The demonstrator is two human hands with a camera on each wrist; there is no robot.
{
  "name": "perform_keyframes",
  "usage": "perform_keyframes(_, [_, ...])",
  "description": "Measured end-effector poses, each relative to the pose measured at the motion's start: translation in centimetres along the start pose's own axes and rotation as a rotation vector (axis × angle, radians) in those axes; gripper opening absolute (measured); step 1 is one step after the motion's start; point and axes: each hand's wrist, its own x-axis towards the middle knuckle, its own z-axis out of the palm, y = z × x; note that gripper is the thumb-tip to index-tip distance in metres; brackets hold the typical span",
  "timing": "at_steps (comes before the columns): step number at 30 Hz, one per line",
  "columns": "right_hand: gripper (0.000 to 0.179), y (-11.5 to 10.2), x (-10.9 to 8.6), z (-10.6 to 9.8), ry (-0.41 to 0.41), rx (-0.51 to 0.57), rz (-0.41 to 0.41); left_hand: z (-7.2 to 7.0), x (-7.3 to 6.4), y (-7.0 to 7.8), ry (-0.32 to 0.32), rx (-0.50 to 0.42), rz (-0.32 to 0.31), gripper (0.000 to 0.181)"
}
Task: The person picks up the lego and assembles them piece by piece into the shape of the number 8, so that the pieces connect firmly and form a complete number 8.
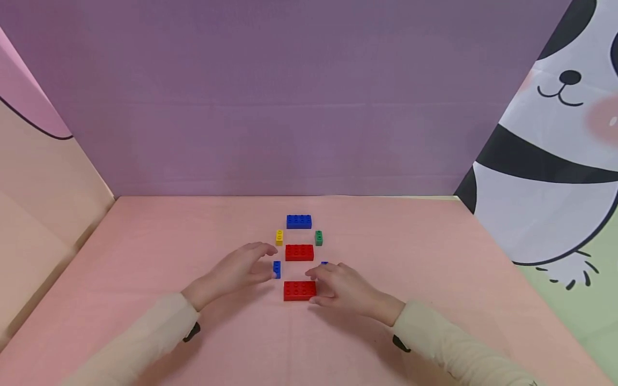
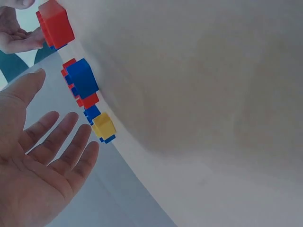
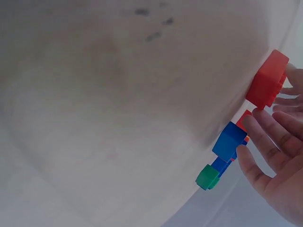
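Note:
My left hand (image 1: 237, 269) hovers left of a small blue brick (image 1: 277, 269), fingers spread and gripping nothing; in the left wrist view the palm (image 2: 38, 184) shows with the fingers apart. On the other side, my right hand (image 1: 350, 292) is at the right end of the front red brick (image 1: 298, 291), its fingers loosely extended. Whether it touches that brick I cannot tell. It mostly covers a second small blue brick (image 1: 324, 263), of which a sliver shows. In the right wrist view that blue brick (image 3: 229, 141) stands beside the fingertips.
Behind the front red brick, another red brick (image 1: 299, 252) lies between the two hands. Farther back are a small yellow brick (image 1: 279, 237), a small green brick (image 1: 318, 238) and a large blue brick (image 1: 299, 221). All sit on the pink tabletop (image 1: 145, 236), before a purple backdrop (image 1: 289, 107).

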Motion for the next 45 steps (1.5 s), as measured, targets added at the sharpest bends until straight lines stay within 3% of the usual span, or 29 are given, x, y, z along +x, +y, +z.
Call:
perform_keyframes(15, [0.044, 0.0, -0.2, 0.4, 0.001, 0.039, 0.012, 1.5, 1.0, 0.0, -0.050, -0.001, 0.018, 0.045])
perform_keyframes(29, [0.038, 0.2, -0.1, 1.0, 0.019, 0.031, 0.035, 1.7, 1.6, 0.0, -0.050, 0.000, -0.029, 0.043])
perform_keyframes(45, [0.037, 0.1, -0.1, 1.1, 0.034, 0.037, 0.041, 1.8, 1.6, 0.2, -0.036, 0.006, -0.040, 0.042])
